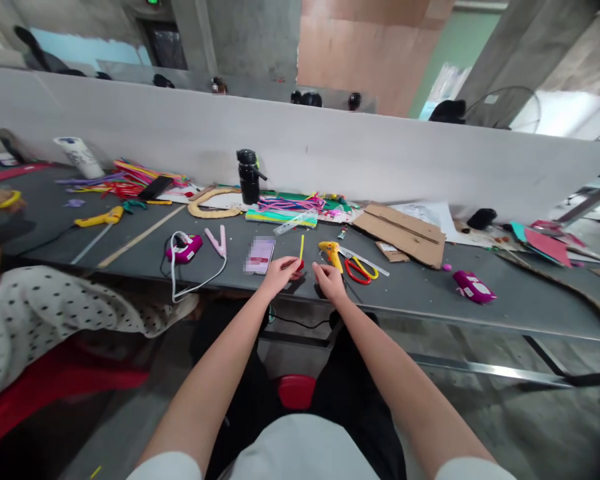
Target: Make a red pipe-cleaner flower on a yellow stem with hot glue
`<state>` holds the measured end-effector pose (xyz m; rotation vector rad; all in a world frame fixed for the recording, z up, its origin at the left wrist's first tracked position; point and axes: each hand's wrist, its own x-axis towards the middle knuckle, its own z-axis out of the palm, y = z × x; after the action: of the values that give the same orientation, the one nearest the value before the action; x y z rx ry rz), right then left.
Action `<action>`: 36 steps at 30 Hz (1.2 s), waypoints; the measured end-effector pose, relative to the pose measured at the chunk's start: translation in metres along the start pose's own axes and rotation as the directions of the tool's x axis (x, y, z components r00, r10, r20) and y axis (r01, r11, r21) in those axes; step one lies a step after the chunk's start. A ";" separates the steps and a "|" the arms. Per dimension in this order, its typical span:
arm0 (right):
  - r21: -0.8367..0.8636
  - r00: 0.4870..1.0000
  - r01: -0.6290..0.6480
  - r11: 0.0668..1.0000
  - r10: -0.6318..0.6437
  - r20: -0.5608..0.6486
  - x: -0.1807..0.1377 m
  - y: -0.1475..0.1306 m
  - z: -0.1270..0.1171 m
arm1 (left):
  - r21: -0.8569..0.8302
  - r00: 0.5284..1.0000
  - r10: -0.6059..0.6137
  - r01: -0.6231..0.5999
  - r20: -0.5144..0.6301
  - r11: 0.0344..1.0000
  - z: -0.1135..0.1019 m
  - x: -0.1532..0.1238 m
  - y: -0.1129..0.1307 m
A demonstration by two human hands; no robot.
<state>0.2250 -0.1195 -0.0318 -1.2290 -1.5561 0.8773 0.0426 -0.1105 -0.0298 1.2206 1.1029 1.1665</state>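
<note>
Near the table's front edge, my left hand [283, 272] is closed, its fingertips pinched on a small red piece [300, 265]. A thin yellow strip [302, 245], which looks like a pipe cleaner, stands up from that piece. My right hand [329, 280] is a short way to the right, thumb and fingers pressed together; anything between them is too small to tell. Just beyond it lies a yellow glue gun [332, 253], with red-and-yellow scissors [360, 270] and a metal ruler [375, 265] alongside. A phone [260, 255] with its screen lit lies left of my left hand.
Further left are a purple pouch [186, 249], a white cable [200, 289] and a pink V-shaped piece [219, 241]. A black bottle [249, 177] stands behind bundled pipe cleaners [290, 203]. Cardboard [405, 230] lies back right. Another person's hand [3, 200] is at far left.
</note>
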 end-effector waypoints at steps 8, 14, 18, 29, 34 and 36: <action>0.032 0.999 -0.011 0.999 0.013 -0.040 0.001 -0.002 0.000 | 0.151 0.994 0.083 -0.094 0.077 0.984 -0.002 -0.005 -0.003; 0.080 0.996 -0.001 0.997 0.007 -0.086 -0.002 0.001 0.004 | 0.242 0.985 0.122 -0.149 0.121 0.959 0.001 -0.011 -0.004; 0.108 0.998 0.028 0.994 -0.022 -0.062 -0.001 0.003 0.006 | 0.279 0.977 0.161 -0.194 0.137 0.940 0.002 -0.012 -0.006; 0.138 0.997 -0.003 0.990 0.013 -0.075 0.005 0.020 -0.004 | 0.241 0.966 0.211 -0.243 0.150 0.940 -0.004 -0.008 -0.011; 0.182 0.997 0.001 0.983 0.014 -0.079 0.007 0.024 -0.005 | 0.237 0.964 0.210 -0.245 0.162 0.940 -0.006 -0.007 -0.010; 0.196 0.997 0.004 0.981 0.010 -0.074 0.008 0.024 -0.005 | 0.260 0.960 0.208 -0.253 0.189 0.932 -0.006 -0.008 -0.009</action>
<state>0.2366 -0.1063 -0.0509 -1.1097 -1.3735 0.9523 0.0366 -0.1177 -0.0393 1.6741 1.0496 1.0875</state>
